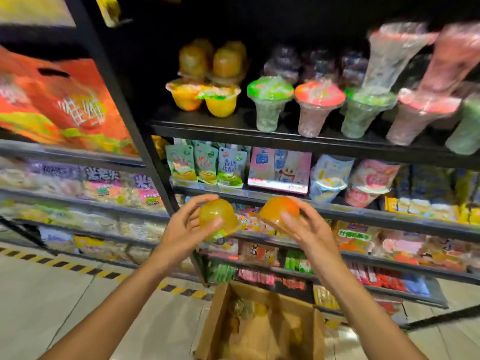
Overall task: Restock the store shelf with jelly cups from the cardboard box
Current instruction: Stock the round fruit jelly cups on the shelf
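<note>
Far left: orange bag (59, 105) on the neighbouring rack, blurred, w/ packets on the shelves under it. Black upright post (135, 120) splits that rack from the main shelf unit.

L hand (185, 229) is raised in front of the mid shelves, fingers curled round a yellow-orange jelly cup (219, 216), dome side up, thumb on the near side. Just beside it, R hand (309, 229) grips an orange cup (279, 211) the same way, tilted w/ its rim toward the left; fingers wrap over the top, thumb across the front. The 2 cups are near each other, apart or touching can't tell.

Top shelf (233, 126), left end: stocked jelly cups (205, 94), 2 upright yellow ones at the front edge w/ 2 inverted amber ones stacked on them. To their right along the front edge, tall clear dessert cups (270, 105) w/ green and pink tops, running to the right edge of view; blurred.

Next shelf down: green pouches (205, 165) at left, pink-blue carton (279, 170) mid, pastel tubs (330, 178) right of it.

Bottom centre, on the floor (78, 294) below both forearms: open cardboard box (233, 320), contents too blurred to make out.
</note>
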The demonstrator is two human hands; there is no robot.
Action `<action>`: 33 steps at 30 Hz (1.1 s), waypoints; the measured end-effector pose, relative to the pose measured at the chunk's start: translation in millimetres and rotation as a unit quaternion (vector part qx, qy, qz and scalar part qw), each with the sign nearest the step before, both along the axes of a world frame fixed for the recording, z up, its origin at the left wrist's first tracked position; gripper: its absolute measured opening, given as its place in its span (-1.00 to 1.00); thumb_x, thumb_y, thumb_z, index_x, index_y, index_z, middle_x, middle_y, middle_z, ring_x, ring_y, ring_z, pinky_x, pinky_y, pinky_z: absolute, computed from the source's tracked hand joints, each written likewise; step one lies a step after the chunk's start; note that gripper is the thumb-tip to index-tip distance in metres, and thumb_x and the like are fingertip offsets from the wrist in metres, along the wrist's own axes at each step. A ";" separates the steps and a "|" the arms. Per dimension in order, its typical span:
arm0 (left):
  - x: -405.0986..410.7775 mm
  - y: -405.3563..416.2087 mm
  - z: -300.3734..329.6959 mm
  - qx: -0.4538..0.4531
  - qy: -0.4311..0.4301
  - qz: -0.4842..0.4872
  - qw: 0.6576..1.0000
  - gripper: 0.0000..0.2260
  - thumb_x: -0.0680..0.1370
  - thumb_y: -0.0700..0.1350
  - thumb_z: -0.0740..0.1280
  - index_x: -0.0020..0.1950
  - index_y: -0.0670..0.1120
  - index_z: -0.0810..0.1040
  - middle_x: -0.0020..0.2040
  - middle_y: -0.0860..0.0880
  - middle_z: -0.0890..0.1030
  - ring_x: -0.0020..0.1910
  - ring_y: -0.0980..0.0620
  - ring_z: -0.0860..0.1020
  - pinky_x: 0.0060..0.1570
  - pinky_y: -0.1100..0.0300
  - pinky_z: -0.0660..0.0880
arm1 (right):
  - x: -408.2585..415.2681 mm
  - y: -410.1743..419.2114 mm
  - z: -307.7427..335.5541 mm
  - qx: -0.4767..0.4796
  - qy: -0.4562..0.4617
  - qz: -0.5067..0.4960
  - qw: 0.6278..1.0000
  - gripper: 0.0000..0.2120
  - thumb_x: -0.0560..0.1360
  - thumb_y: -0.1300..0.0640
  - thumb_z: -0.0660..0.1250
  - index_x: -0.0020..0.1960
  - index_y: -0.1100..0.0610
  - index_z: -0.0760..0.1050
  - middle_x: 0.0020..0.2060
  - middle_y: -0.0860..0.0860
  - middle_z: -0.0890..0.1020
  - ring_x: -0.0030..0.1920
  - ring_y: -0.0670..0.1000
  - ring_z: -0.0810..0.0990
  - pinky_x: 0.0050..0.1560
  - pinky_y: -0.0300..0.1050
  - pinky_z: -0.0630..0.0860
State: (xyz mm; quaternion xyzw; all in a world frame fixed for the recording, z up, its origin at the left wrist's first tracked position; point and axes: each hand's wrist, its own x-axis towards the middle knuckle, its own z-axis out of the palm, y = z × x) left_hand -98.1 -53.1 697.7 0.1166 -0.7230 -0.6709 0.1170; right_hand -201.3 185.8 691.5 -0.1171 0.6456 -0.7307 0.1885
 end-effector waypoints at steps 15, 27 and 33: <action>-70.0 -147.6 134.4 -0.121 0.194 -0.115 0.967 -0.58 0.52 -0.03 0.49 0.36 0.08 0.50 0.30 0.13 0.57 0.28 0.08 0.57 0.24 0.16 0.53 | -9.2 -127.4 134.3 0.007 0.225 -0.065 0.972 -0.58 0.49 0.12 0.43 0.34 -0.02 0.53 0.25 0.00 0.64 0.21 -0.01 0.65 0.09 -0.21 0.59; -93.4 -175.6 172.9 -0.194 0.241 -0.077 0.948 -0.53 0.52 0.01 0.46 0.39 0.12 0.42 0.21 0.25 0.55 0.19 0.20 0.57 0.11 0.36 0.51 | -68.9 -180.8 202.1 0.191 0.382 -0.099 0.899 -0.41 0.46 -0.01 0.53 0.42 -0.08 0.39 0.31 -0.10 0.53 0.26 -0.14 0.56 0.21 -0.21 0.56; -94.3 -172.4 177.4 -0.232 0.227 -0.067 0.943 -0.54 0.53 0.00 0.45 0.39 0.11 0.39 0.16 0.31 0.54 0.16 0.25 0.57 0.06 0.41 0.49 | -126.4 -211.6 206.3 0.373 0.384 -0.072 0.842 -0.29 0.47 -0.18 0.48 0.49 0.07 0.34 0.32 0.10 0.49 0.27 0.10 0.53 0.22 -0.01 0.54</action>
